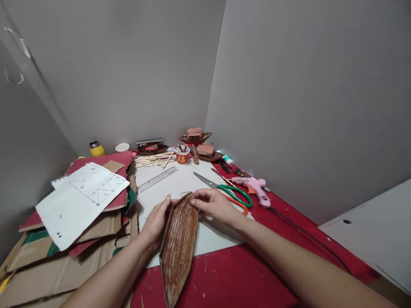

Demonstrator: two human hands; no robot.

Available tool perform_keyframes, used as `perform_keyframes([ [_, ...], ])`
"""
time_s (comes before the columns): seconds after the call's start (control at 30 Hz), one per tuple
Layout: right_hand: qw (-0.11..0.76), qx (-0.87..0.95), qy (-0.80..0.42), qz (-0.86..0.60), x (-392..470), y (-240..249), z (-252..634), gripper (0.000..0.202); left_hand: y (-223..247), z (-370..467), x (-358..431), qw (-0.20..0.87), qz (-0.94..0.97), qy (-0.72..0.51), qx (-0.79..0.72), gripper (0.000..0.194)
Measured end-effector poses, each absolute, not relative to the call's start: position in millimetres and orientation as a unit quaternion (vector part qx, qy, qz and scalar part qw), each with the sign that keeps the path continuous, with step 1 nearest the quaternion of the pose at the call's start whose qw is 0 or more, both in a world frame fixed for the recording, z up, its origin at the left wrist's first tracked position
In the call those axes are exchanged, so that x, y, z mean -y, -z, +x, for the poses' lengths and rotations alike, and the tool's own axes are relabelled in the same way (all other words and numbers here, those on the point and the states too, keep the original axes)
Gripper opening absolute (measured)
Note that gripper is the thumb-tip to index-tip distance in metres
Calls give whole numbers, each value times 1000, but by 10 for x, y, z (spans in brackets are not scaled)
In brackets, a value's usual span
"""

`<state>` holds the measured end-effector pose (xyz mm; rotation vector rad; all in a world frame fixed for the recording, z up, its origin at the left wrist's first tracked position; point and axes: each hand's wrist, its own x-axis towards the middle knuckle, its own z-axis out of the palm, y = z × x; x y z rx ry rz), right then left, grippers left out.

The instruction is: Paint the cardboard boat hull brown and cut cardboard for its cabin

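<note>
A long brown model boat hull (180,244), pointed at both ends and ribbed with strips inside, is held over the front edge of the white sheet (212,244). My left hand (157,220) grips its left side, with the thumb up along the rim. At the far tip, my right hand (213,205) pinches the right rim between thumb and fingers. Green-handled scissors (236,194) lie just beyond my right hand, their blades apart from the hull. A clear ruler (157,179) rests on the sheet behind my left hand.
Stacked cardboard (96,265) with a drawn paper (86,201) fills the left. At the back are thin sticks (150,161), a red cup (182,156) and finished model boats (195,136). A pink glue gun (257,188) with its cable lies on the right.
</note>
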<state>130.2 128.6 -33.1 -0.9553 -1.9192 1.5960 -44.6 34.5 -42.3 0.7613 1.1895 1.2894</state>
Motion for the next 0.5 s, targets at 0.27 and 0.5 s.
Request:
perform_keyframes([
  [0.27,258,633,-682,-259,-1008,361,1233,26,299,-280,-162,761,222,-420,-441,71],
  [0.5,256,668,-658,-234,-946,404,1335,18,220,-80,-121,745,235,-422,-461,74],
])
